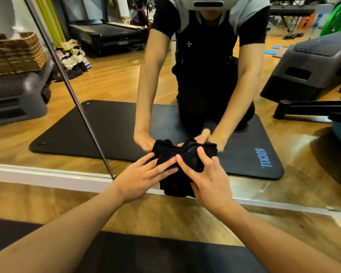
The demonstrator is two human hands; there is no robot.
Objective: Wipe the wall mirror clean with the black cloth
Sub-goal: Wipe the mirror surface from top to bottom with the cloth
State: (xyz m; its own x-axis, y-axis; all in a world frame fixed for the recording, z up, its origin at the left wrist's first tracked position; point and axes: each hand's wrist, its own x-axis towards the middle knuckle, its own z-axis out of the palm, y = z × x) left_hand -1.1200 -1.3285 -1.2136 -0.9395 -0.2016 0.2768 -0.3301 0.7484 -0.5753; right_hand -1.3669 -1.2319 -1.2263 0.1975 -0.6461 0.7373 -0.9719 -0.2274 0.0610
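Here the black cloth (177, 174) is bunched into a thick wad and pressed against the lower part of the wall mirror (185, 75), just above the mirror's bottom edge where it meets the floor (47, 201). The cloth is held from both sides. The left hand (140, 180) is laid against its left half, with the fingers (161, 165) stretched nearly straight and spread over the fabric, pressing rather than gripping. The right hand (209, 180) is set on the right half, with its fingers curled into the folds so that a bunch of the fabric is grasped. The tips of the two hands nearly meet over the middle of the wad.

In the glass, the cloth and both hands are reflected directly above the real ones, and a kneeling person in dark clothes is seen on a black exercise mat (106, 131) bearing blue lettering near one corner. A thin dark seam (67, 83) runs slantwise across the glass on the left. Further out in the reflection, a woven basket (14, 54) is seen resting on a grey stepper (16, 101) at the left, a treadmill (106, 34) behind, and another grey stepper (311, 66) at the right. A strip of wooden floor lies between the mirror and the near dark mat (165, 257) under the forearms.
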